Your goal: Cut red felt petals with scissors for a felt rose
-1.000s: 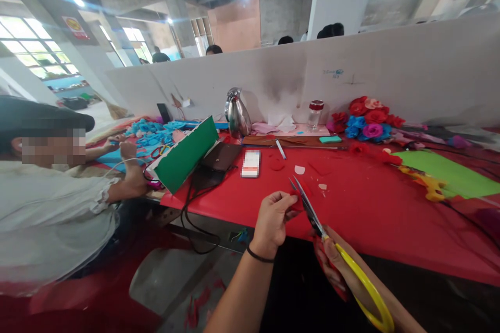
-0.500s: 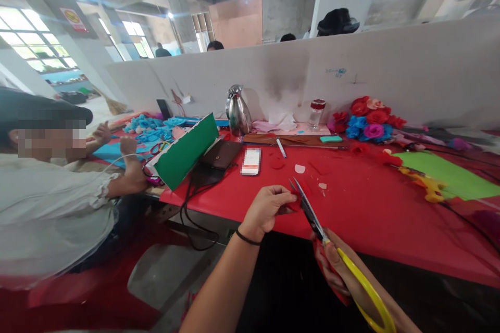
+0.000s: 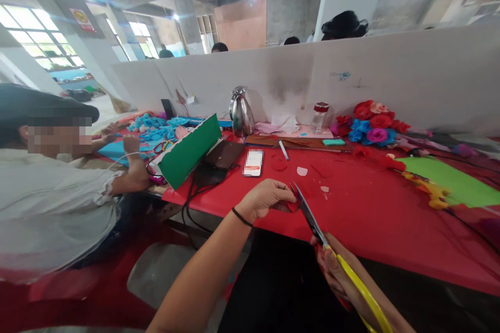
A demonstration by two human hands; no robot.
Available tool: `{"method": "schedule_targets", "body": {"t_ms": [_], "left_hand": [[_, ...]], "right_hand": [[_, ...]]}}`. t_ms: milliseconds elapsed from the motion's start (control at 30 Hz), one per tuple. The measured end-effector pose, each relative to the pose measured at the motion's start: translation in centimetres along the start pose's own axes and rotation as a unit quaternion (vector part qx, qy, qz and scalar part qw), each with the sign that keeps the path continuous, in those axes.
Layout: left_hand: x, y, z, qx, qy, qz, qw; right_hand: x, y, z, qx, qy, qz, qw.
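My left hand pinches a small red piece of paper or cloth between thumb and fingers. Wrapped round the handles of yellow-handled scissors, my right hand points the blades up and left, at the edge of that red piece. The blades look slightly parted at the tips. Some red material also shows under my right hand, mostly hidden by it. Beyond my hands, a round red cut piece and pale pink scraps lie on the red tabletop.
A phone, white marker and brown bag lie ahead. Behind are a steel jug and glass jar. Paper flowers and a green sheet lie right. A co-worker sits left, past a green board.
My left forearm has swung a little lower and outward, its wrist shifting left. The scissors' blades are closer together than before. The whole view has shifted slightly.
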State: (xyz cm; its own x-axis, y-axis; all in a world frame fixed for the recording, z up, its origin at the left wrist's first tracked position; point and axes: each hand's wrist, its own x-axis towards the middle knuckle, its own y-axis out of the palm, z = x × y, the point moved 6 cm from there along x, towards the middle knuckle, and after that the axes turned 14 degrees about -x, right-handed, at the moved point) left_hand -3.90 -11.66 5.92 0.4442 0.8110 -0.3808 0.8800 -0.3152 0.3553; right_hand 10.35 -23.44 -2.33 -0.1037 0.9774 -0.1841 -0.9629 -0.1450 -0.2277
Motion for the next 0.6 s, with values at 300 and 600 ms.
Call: {"method": "schedule_targets", "body": {"t_ms": [300, 600], "left_hand": [[-0.4, 0.2, 0.5, -0.095, 0.084, -0.049, 0.991], [-0.3, 1.2, 2.3, -0.164, 0.131, -0.068, 0.975]], "right_hand": [[0.0, 1.0, 0.0, 0.084, 0.059, 0.022, 0.994], [-0.4, 1.1, 0.6, 0.081, 0.051, 0.015, 0.995]]}}
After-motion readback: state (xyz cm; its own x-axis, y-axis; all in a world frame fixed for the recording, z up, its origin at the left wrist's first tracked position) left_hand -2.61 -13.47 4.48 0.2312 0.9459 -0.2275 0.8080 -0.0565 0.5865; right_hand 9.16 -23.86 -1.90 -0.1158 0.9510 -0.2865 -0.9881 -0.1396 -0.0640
